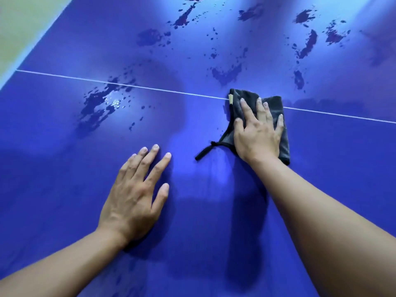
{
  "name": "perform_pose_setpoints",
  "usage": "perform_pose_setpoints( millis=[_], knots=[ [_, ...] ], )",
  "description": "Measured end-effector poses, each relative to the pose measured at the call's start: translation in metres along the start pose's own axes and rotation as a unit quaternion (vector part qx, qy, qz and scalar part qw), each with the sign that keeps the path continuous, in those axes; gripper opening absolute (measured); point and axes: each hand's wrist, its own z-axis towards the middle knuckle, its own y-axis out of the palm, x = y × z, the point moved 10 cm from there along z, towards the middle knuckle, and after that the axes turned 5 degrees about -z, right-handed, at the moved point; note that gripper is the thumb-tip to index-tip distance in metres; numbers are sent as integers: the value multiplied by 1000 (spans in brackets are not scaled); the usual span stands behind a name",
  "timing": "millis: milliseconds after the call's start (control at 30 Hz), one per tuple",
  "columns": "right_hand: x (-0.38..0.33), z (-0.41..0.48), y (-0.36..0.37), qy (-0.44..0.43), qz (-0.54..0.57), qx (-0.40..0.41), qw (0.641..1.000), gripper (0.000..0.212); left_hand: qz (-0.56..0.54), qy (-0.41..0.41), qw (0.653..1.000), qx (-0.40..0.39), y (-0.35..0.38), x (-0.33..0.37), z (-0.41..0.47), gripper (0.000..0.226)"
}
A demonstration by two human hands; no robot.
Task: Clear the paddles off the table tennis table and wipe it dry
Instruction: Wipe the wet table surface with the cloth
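The blue table tennis table fills the head view, crossed by a thin white line. My right hand presses flat on a folded dark grey cloth that lies across the white line; the cloth's black loop trails to the left. My left hand rests flat on the table with fingers apart, holding nothing. Water puddles and drops lie on the surface: one patch left of the cloth, and several patches beyond the line. No paddle is in view.
The table's left edge runs diagonally at the upper left, with pale floor beyond it. More water is scattered toward the far right of the table.
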Motion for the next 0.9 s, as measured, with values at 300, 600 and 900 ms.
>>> perform_pose_setpoints(
  millis=[300, 600, 900],
  knots=[
    [-27, 72, 2, -31, 16, 2, 999, 59, 3, 8, 1000, 14, -5, 2, 12, 61],
    [-50, 30, 3, -112, 21, -34, 993, 55, 5, 8, 1000, 17, -7, -1, 17, 61],
    [-69, -119, 7, -103, 28, -33, 994, 55, -30, 13, 998, 56, -13, 0, 12, 53]
  ],
)
